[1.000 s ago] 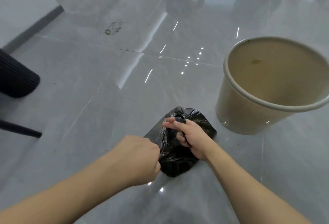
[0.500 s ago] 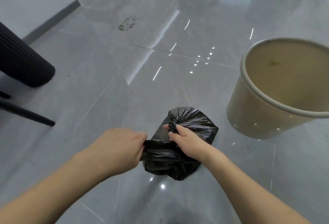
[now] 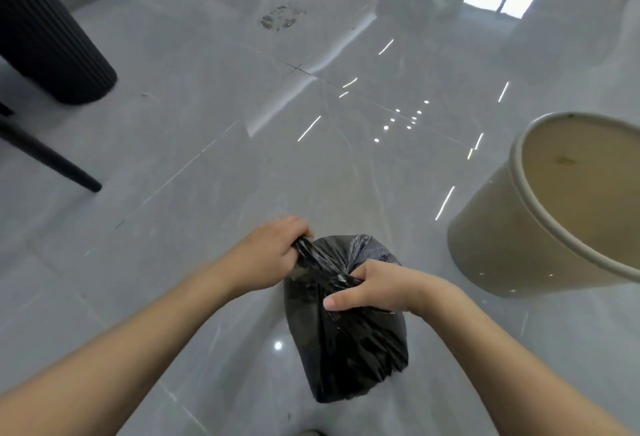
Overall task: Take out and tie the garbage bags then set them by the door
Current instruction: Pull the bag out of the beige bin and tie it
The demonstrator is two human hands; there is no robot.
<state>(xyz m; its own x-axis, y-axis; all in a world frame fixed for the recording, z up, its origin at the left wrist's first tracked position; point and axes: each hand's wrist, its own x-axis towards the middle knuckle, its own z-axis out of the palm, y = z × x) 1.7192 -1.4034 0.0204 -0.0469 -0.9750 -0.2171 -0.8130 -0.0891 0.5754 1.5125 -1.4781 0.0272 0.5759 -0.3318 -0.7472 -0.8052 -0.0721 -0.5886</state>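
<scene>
**Soft black bag, gripped at the neck**

The garbage bag (image 3: 349,331) sits on the grey floor (image 3: 207,158), at about 8 o'clock from the beige bin (image 3: 540,227) and near it. The left hand (image 3: 273,255) has its fingers curled tight round a twisted strand of plastic at the bag's 11 o'clock. The right hand (image 3: 377,286) pinches the gathered neck, thumb lying flat across the film. It looks light, limp and slick; thin film may tear, so the bunched neck is the safest hold.
</scene>
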